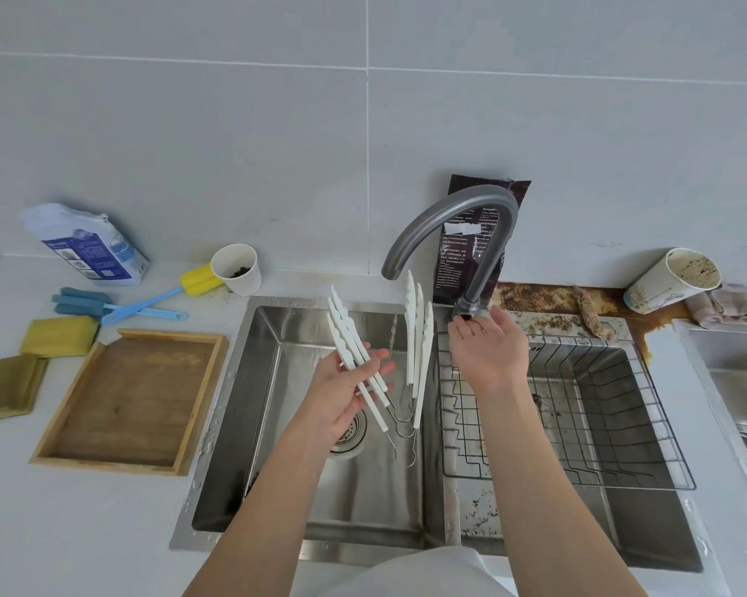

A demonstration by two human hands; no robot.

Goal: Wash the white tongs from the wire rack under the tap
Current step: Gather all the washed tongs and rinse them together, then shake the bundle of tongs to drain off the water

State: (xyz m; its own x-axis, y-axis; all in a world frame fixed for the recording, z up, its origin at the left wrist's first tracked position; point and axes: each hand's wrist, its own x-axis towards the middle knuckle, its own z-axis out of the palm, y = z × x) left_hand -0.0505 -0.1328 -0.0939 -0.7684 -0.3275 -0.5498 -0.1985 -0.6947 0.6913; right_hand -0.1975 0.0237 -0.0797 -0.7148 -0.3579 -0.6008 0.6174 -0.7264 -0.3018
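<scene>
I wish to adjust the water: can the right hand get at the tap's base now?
Probably yes. The right hand is open and empty, its fingertips right beside the tap base, nothing between them; the left hand alone holds the white tongs.

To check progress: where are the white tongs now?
Head view, centre: the left hand holds the white tongs over the left sink basin, just below the tap spout.

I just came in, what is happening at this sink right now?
A person stands at a double sink. Their left hand holds a bunch of white tongs over the left basin, near the tap spout, where a thin stream of water seems to fall. Their right hand, fingers relaxed, reaches to the tap's base. The wire rack sits in the right basin.
</scene>
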